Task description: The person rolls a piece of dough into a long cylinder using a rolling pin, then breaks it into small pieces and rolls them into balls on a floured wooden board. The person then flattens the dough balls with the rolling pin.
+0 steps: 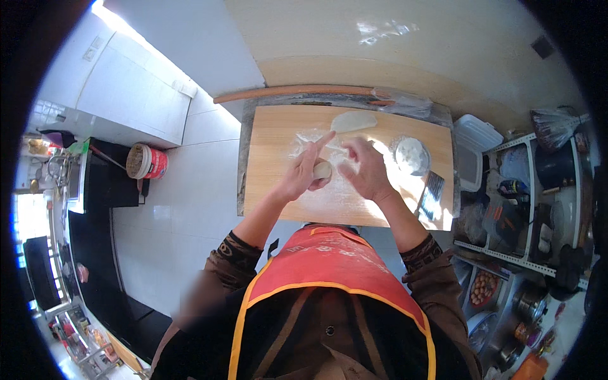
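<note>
My left hand [306, 173] holds a small roll of pale dough [322, 170] above the wooden board [270, 142]. To its right, my right hand [365, 168] is raised over the floured part of the board, fingers spread and slightly curled, with nothing seen in it. A larger flat piece of dough [353, 121] lies at the board's far side. Beside my right hand stands a round bowl of white flour [412, 156]. Nearer the right edge lies a cleaver or wide scraper [431, 195], its blade shining in sunlight. Loose flour [327, 197] covers the board's middle.
A long wooden rolling pin [294, 91] lies behind the board, near crumpled clear plastic [408, 103]. A white plastic container [470, 164] and metal shelving [532, 190] stand at right. A bucket [149, 162] is on the left. Eggs [484, 287] fill a red basket at lower right.
</note>
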The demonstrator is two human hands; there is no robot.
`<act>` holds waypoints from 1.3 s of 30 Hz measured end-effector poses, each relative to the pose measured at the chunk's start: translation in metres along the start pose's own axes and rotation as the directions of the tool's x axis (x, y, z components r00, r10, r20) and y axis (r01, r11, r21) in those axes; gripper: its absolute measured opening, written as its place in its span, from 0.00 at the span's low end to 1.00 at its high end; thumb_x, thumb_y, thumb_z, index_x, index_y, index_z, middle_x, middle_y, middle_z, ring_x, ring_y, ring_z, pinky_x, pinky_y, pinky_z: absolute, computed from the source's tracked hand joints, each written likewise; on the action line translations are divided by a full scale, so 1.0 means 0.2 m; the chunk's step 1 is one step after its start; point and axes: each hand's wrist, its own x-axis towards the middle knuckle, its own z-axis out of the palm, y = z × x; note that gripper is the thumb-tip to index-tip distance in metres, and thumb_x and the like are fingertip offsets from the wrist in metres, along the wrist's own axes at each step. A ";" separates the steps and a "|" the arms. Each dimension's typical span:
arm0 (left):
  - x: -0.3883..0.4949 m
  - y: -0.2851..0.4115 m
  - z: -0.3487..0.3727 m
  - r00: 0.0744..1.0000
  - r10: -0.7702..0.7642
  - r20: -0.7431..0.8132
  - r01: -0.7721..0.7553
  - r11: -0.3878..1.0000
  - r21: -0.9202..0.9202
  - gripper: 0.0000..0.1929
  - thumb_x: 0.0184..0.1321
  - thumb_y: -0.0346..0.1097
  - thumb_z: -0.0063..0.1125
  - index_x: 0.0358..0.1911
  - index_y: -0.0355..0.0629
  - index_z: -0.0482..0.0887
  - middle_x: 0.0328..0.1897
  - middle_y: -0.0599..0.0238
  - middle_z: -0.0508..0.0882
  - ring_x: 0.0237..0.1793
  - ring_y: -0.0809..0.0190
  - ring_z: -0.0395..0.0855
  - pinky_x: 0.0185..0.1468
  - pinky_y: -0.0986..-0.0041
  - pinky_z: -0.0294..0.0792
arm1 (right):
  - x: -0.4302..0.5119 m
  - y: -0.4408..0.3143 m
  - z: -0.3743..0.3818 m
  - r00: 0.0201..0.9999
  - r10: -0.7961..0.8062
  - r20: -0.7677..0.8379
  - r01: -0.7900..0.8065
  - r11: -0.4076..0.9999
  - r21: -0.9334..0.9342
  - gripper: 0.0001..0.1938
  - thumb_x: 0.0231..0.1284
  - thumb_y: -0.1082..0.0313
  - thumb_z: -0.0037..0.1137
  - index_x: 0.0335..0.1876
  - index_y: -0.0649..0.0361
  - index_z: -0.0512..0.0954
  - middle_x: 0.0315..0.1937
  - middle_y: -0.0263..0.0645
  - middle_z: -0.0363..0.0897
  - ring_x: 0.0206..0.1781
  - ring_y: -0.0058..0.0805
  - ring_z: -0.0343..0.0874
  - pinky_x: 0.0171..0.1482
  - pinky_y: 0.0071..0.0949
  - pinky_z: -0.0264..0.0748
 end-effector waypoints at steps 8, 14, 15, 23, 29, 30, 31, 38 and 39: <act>0.03 0.03 0.07 0.995 0.096 -0.041 -0.090 0.988 0.123 0.34 0.74 0.62 0.21 0.61 0.41 0.72 0.31 0.67 0.76 0.31 0.70 0.74 0.37 0.78 0.69 | 0.04 -0.13 0.03 0.938 -0.344 0.044 0.344 0.939 -0.006 0.13 0.60 0.59 0.60 0.35 0.60 0.73 0.25 0.41 0.76 0.29 0.42 0.80 0.32 0.37 0.75; -0.06 -0.18 0.09 0.992 0.118 0.045 -0.113 0.989 -0.100 0.25 0.77 0.51 0.29 0.30 0.42 0.74 0.21 0.72 0.66 0.21 0.69 0.64 0.26 0.76 0.60 | -0.03 -0.09 0.12 0.972 -0.225 -0.072 0.230 0.970 0.074 0.09 0.65 0.65 0.54 0.33 0.60 0.70 0.25 0.46 0.75 0.29 0.48 0.79 0.31 0.39 0.74; -0.08 -0.20 0.08 0.996 0.089 0.030 -0.083 0.983 -0.165 0.24 0.77 0.50 0.30 0.28 0.43 0.73 0.20 0.72 0.66 0.21 0.69 0.63 0.25 0.76 0.60 | -0.04 -0.11 0.13 0.973 -0.214 -0.087 0.221 0.972 0.082 0.09 0.66 0.65 0.53 0.33 0.60 0.70 0.25 0.46 0.75 0.28 0.48 0.79 0.31 0.39 0.74; -0.10 -0.25 0.06 0.995 0.040 -0.089 -0.069 0.932 -0.356 0.21 0.75 0.44 0.31 0.28 0.42 0.74 0.18 0.71 0.68 0.19 0.71 0.62 0.23 0.76 0.55 | -0.01 -0.15 0.18 0.977 -0.189 -0.100 0.200 0.974 0.108 0.10 0.62 0.64 0.52 0.30 0.60 0.68 0.25 0.47 0.74 0.28 0.50 0.77 0.31 0.44 0.72; -0.05 -0.16 0.14 0.995 0.032 -0.091 -0.042 0.993 -0.109 0.21 0.74 0.45 0.33 0.29 0.41 0.75 0.15 0.71 0.67 0.15 0.71 0.61 0.21 0.77 0.54 | -0.15 0.61 0.47 0.986 0.139 0.095 -0.083 0.890 -0.448 0.08 0.62 0.62 0.51 0.37 0.59 0.73 0.29 0.45 0.77 0.33 0.49 0.79 0.36 0.42 0.78; -0.09 -0.10 0.13 0.995 0.095 -0.025 -0.097 0.993 -0.061 0.21 0.75 0.46 0.33 0.33 0.40 0.77 0.14 0.72 0.67 0.15 0.72 0.62 0.21 0.77 0.56 | -0.22 0.65 0.51 0.973 0.225 0.052 -0.185 0.895 -0.407 0.10 0.63 0.61 0.51 0.40 0.59 0.73 0.33 0.46 0.78 0.37 0.48 0.80 0.39 0.42 0.78; -0.09 -0.04 0.12 0.982 0.186 0.018 -0.186 0.983 -0.009 0.22 0.76 0.47 0.33 0.38 0.38 0.80 0.13 0.72 0.66 0.14 0.72 0.62 0.20 0.78 0.58 | -0.21 0.68 0.47 0.962 0.272 0.023 -0.245 0.897 -0.369 0.12 0.65 0.59 0.51 0.44 0.59 0.74 0.37 0.46 0.79 0.41 0.48 0.80 0.43 0.42 0.79; -0.06 -0.05 -0.01 0.998 0.026 -0.058 -0.025 1.000 0.010 0.31 0.76 0.57 0.21 0.73 0.47 0.58 0.15 0.75 0.66 0.14 0.75 0.58 0.20 0.80 0.53 | 0.03 0.17 0.13 1.000 0.015 -0.010 -0.016 0.995 -0.097 0.20 0.64 0.50 0.54 0.47 0.61 0.73 0.39 0.48 0.77 0.44 0.47 0.79 0.44 0.43 0.75; -0.06 -0.06 -0.02 0.995 0.059 -0.074 -0.056 0.998 0.043 0.33 0.75 0.59 0.19 0.73 0.45 0.58 0.20 0.73 0.70 0.18 0.74 0.63 0.23 0.80 0.58 | 0.04 0.03 0.09 0.996 -0.056 0.068 0.058 0.998 -0.025 0.20 0.64 0.49 0.54 0.46 0.61 0.73 0.38 0.47 0.76 0.44 0.46 0.79 0.43 0.43 0.75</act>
